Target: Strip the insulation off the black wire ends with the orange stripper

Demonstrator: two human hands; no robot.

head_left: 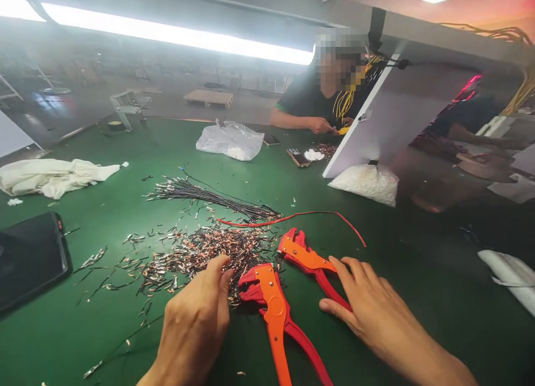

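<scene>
My left hand (194, 316) is at the near edge of a pile of cut wire scraps (209, 246), thumb and index finger curled close together; whatever is between them is hidden. A thin black wire with a metal end (92, 369) runs beneath or into this hand. My right hand (368, 305) is loosely around the handles of a red and orange wire stripper (303, 252), thumb on one side and fingers on the other. Between my hands lies a second wire stripper (273, 308), untouched. Behind the scraps rest a bundle of black wires (209, 199) and a red wire (309, 214).
A dark tablet or phone (31, 257) and white cloth (54, 177) lie left on the green table. Farther back are a clear plastic bag (229, 140) and a phone (298, 157). A white panel (376, 107) stands right, beside a tied white bag (368, 182). A co-worker (309, 96) handles yellow wires opposite.
</scene>
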